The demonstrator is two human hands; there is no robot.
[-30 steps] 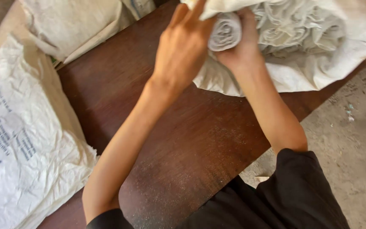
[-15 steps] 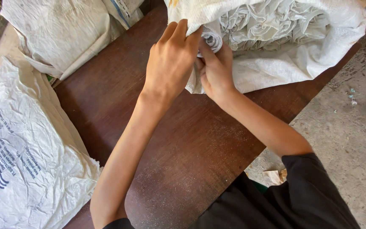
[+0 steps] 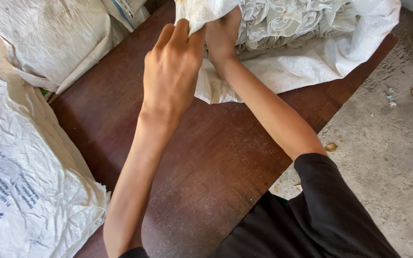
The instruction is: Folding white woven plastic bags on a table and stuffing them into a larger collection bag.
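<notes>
A white woven sack (image 3: 311,62) is lying on its side across the far end of the dark brown wooden tabletop (image 3: 201,157), at about twelve to two o'clock from where the person is standing. Its mouth is facing the person, and inside it a packed mass of pale rolled cloth bundles (image 3: 283,19) is showing, their spiral ends turned outward. The lower lip of the sack is spreading flat over the wood toward the tabletop's right edge.

The left hand (image 3: 173,67) is reaching in at twelve o'clock, its fingers curled shut around the upper flap of the sack's mouth and lifting that fold of white fabric. The right hand (image 3: 223,33) is sitting just beside it, at about one o'clock, pushed in at the sack's opening against the rolled bundles; its fingertips are hidden under the flap and behind the left hand, so I cannot tell whether it is closed on anything. Both forearms are stretching bare over the tabletop, and a black sleeve (image 3: 326,200) is covering the right upper arm at five o'clock.

Off at eight o'clock a crumpled white sack with dark printing (image 3: 20,181) is lying past the tabletop's left edge. Another creased white sack (image 3: 48,38) is lying at ten o'clock, near the far left corner. To the right, at three o'clock, the grey concrete floor (image 3: 388,143) is showing, with small scraps scattered over it.
</notes>
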